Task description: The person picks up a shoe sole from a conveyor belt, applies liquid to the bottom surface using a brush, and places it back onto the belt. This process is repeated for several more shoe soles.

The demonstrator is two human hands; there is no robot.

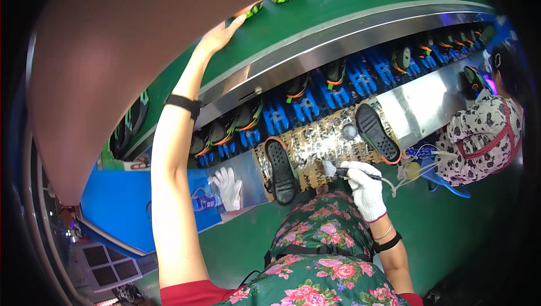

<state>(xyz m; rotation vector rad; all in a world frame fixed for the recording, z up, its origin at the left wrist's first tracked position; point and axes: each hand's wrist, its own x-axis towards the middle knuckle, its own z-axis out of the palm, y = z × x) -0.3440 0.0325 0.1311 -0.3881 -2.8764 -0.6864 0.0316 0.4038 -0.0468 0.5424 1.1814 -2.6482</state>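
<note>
My bare left hand (217,38) reaches up to the green conveyor belt, its thumb against an orange and green shoe (251,10); the other fingers are partly hidden by the brown shape above. In a white knitted glove, my right hand (366,187) is closed around the dark handle of a brush (332,168) with a pale head. Below the brush head is my lap. Two black soles face up on the taped work surface (315,142): one shoe (280,171) at the left, another shoe (376,134) at the right. A round grey blob (350,132) sticks up between them.
Behind a metal rail (259,75), several dark shoes stand on a blue rack (307,106). A loose white glove (227,187) and a bottle (205,201) lie at the left. Another person (484,137) sits at the right, near a blue stool (445,185).
</note>
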